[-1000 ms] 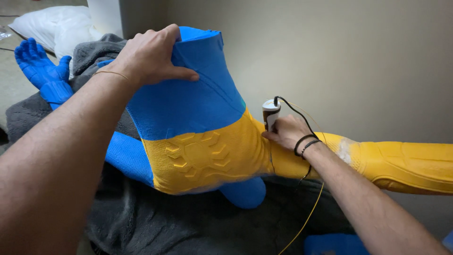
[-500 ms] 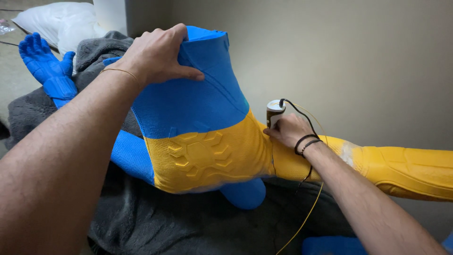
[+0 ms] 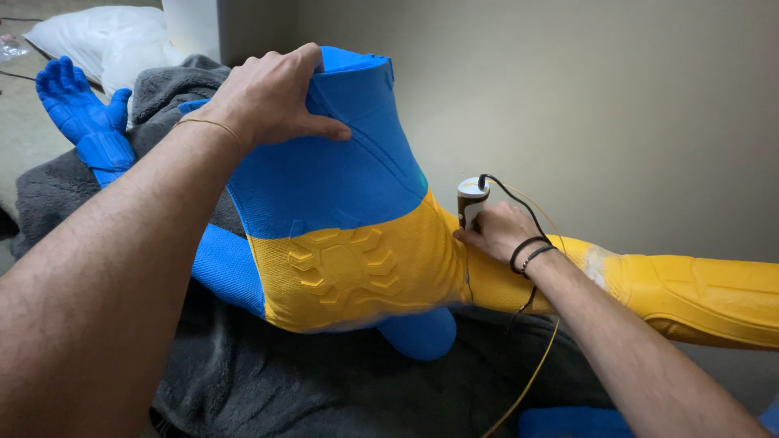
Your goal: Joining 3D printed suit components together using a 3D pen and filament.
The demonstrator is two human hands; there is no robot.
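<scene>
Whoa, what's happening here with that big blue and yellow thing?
A person is working on a large blue and yellow plastic shell, shaped like part of a figure's torso, lying on a grey blanket. The left hand grips its blue upper edge. The right hand presses a small corded pen-like tool against the seam where a yellow limb piece meets the shell. A blue plastic hand lies behind.
</scene>
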